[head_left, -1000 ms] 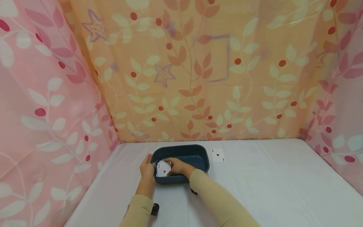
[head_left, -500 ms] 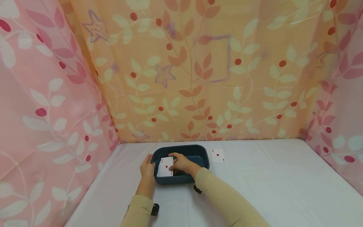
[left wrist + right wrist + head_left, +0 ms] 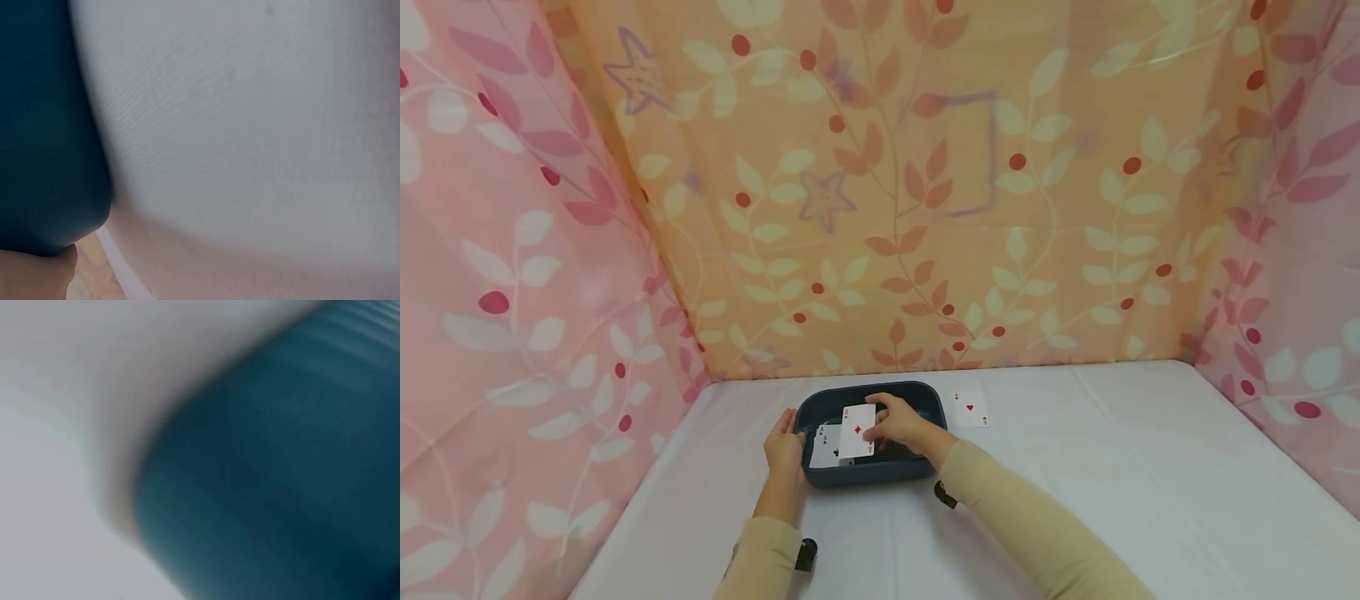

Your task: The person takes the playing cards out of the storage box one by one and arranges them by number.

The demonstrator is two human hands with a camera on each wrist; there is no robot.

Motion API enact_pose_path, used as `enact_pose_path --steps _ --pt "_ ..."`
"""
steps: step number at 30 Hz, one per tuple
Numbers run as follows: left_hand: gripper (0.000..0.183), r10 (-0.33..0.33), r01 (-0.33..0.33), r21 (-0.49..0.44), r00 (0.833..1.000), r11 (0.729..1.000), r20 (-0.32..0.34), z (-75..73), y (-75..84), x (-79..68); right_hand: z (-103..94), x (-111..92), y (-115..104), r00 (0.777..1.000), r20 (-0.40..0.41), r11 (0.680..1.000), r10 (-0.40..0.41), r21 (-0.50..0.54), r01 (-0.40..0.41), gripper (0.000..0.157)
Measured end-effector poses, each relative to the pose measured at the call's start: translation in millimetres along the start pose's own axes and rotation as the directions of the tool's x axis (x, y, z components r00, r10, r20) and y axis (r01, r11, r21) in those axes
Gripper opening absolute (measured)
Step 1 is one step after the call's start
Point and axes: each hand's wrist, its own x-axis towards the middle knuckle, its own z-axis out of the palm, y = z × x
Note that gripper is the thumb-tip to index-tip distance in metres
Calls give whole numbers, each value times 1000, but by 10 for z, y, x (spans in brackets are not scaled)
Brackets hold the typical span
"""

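My right hand [image 3: 906, 423] pinches an ace of diamonds playing card [image 3: 855, 418] by its right edge, raised above the dark blue container [image 3: 880, 475]. Below it, on the container's left side, lie several white cards [image 3: 824, 448], the top one an ace with a black suit, partly covered. At the container's left end, my left hand [image 3: 783, 452] grips the wall, thumb near the rim and fingers along the outside. The left wrist view catches a bit of a finger [image 3: 34, 272] against the blue wall [image 3: 44, 125]. Only the blurred container [image 3: 262, 475] and cloth fill the right wrist view.
An ace of hearts [image 3: 972, 408] lies face up on the white-covered table [image 3: 1075, 483], just right of the container. Leaf-patterned fabric hangs as an orange wall [image 3: 925, 250] behind, with pink walls on both sides.
My right hand has drawn the ace of diamonds off the cards, lifting it and moving right, uncovering a black ace. The left hand stays on the container, and the head view has shifted slightly.
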Motion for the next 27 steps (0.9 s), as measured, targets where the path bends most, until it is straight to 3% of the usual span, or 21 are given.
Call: enact_pose_path --steps 12,27 --pt "60 9 -9 -12 1000 1000 15 -27 -3 2 -264 -180 38 994 -106 1000 15 23 -13 68" --pt "60 14 -15 16 999 1000 30 -36 -21 14 -525 -356 53 986 -153 997 70 49 -63 69"
